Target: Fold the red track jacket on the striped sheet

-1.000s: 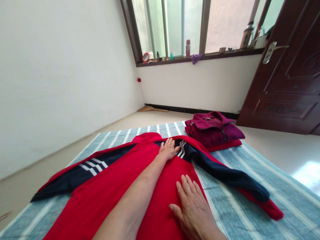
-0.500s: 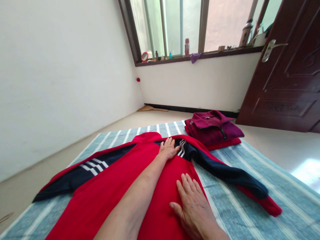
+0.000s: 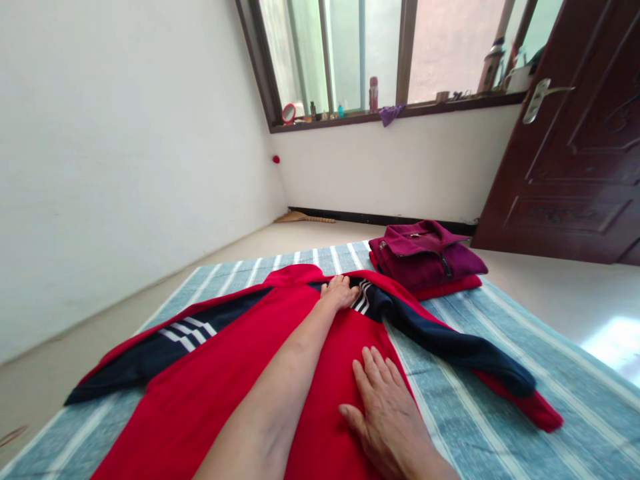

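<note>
A red track jacket [image 3: 240, 373] with navy panels and white stripes on its sleeves lies spread out, with its collar at the far end. My left hand [image 3: 340, 292] is at the shoulder by the right-hand sleeve, its fingers bent into the cloth and the thumb beside the white stripes. My right hand [image 3: 387, 410] rests flat on the jacket's body near its right edge, fingers stretched and thumb out to the left. One sleeve reaches out to the left; the other bends down to the right. The hem is out of view.
Blue-and-white striped cloth [image 3: 500, 393] covers the surface under the jacket. Folded purple and red clothes [image 3: 425, 257] are stacked at its far right corner. Beyond stand a brown door [image 3: 570, 173] and a windowsill [image 3: 330, 121] with small items. A broom [image 3: 305, 217] lies by the wall.
The fingers of my left hand have curled into the cloth at the shoulder, where they lay flatter before. My right hand and the jacket's outline have stayed in place.
</note>
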`<state>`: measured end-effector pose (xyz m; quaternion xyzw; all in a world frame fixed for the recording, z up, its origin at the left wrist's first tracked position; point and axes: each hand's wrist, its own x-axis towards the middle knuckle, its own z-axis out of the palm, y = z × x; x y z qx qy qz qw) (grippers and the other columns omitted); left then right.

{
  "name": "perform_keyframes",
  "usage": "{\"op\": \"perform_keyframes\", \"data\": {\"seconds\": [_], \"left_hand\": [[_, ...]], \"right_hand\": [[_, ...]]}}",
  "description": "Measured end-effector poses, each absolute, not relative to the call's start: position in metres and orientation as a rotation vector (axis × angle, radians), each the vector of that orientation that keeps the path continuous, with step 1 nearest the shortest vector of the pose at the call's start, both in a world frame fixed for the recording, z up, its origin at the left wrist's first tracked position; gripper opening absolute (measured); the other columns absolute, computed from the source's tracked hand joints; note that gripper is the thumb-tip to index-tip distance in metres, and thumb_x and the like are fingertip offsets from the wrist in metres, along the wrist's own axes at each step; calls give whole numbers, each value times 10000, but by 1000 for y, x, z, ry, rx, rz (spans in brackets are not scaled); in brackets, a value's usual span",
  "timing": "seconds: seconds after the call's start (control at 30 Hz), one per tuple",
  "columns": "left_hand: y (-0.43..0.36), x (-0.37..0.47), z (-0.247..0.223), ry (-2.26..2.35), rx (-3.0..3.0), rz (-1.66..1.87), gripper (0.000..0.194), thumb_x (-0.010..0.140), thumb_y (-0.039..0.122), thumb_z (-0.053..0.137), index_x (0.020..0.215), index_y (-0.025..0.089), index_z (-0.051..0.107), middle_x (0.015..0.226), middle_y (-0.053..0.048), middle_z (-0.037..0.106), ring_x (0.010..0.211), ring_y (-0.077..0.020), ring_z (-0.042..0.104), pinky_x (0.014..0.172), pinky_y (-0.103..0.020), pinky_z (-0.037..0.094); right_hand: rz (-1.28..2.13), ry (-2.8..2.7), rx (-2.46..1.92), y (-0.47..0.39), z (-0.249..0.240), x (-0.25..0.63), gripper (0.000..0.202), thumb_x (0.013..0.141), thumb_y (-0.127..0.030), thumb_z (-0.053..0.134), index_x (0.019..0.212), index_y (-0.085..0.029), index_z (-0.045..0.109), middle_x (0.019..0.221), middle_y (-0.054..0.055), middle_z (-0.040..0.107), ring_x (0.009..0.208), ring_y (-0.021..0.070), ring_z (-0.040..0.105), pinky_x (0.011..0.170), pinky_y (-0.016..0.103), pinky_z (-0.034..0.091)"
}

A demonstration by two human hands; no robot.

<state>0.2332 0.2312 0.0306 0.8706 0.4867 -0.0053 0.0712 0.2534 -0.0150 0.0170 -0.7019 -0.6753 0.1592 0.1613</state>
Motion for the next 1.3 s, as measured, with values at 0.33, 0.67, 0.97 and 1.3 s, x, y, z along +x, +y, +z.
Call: {"op": "perform_keyframes", "data": {"seconds": [0.33, 0.67, 0.97, 1.3], "left_hand": [[217, 235, 17, 1553, 2723, 258, 330, 930, 393, 286, 1133, 238, 496, 1264, -79, 528, 1200, -255, 407, 1022, -537, 214], [219, 234, 16, 1494, 2791, 288, 391, 934, 389, 256, 1158, 214, 525, 1243, -105, 539, 1173, -319, 413, 1032, -571, 164], [221, 234, 14, 1444, 2810, 253, 409, 931, 358, 288, 1253, 203, 486, 1416, -86, 434, 1318, -279, 317, 1107, -493, 119], [220, 234, 18, 1420, 2778, 147, 463, 936, 369, 256, 1338, 198, 409, 1466, -77, 375, 1374, -189, 256, 1125, -429, 145]], "right_hand": [[439, -1929, -1986, -18, 11, 254, 683, 907, -594, 311, 1415, -139, 349, 1497, 137, 207, 1389, 289, 128, 1121, 470, 169], [425, -1917, -1986, -15, 9, 255, 680, 902, -609, 311, 1403, -153, 382, 1494, 122, 237, 1386, 291, 160, 1120, 462, 185], [426, -1927, -1978, -14, 7, 255, 680, 906, -599, 315, 1407, -143, 373, 1499, 132, 220, 1389, 294, 142, 1121, 466, 174], [395, -1910, -1986, -15, 10, 253, 656, 907, -581, 339, 1398, -149, 393, 1495, 121, 238, 1385, 296, 168, 1119, 463, 186]]}}
